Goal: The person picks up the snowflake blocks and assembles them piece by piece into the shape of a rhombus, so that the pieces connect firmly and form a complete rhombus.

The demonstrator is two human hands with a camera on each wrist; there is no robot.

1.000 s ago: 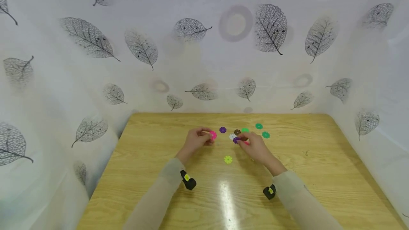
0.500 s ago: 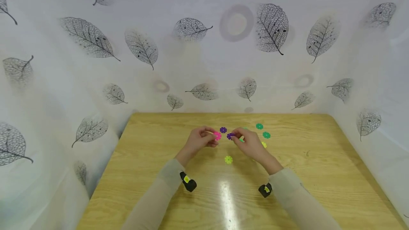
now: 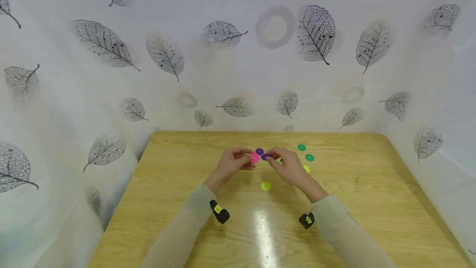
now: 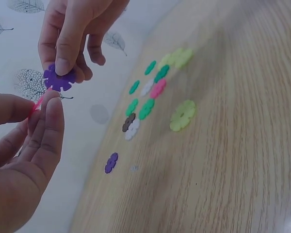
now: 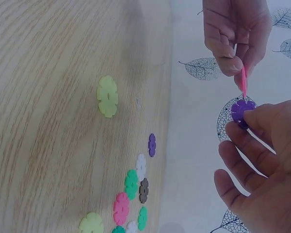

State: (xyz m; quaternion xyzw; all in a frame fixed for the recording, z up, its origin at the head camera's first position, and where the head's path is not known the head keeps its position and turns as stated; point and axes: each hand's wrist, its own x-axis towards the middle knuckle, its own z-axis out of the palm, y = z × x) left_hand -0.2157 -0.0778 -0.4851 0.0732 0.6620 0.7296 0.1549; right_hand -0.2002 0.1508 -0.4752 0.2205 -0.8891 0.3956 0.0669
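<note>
My left hand (image 3: pixel 232 164) pinches a pink flower-shaped disc (image 3: pixel 255 158) between thumb and fingers, above the table. Facing it, my right hand (image 3: pixel 291 169) pinches a purple notched disc (image 4: pixel 59 81) by its edge. In the right wrist view the pink disc stands edge-on and the purple disc (image 5: pixel 241 110) is turned more flat to the camera. Their rims meet or nearly so; whether one slot sits in the other I cannot tell. Another purple disc (image 3: pixel 259 151) lies on the table just beyond the hands.
Several loose discs lie on the wooden table (image 3: pixel 178 148): a yellow disc (image 3: pixel 265 186) nearer me, teal discs (image 3: pixel 310 157) to the right, plus white (image 4: pixel 132 129), brown (image 4: pixel 129 122) and pink (image 4: pixel 158 89) ones. A leaf-patterned curtain (image 3: pixel 238 69) surrounds the table.
My right hand has moved left with the purple disc, from over the loose discs to the pink disc. My left hand has shifted slightly right. The gap between both discs has closed.
</note>
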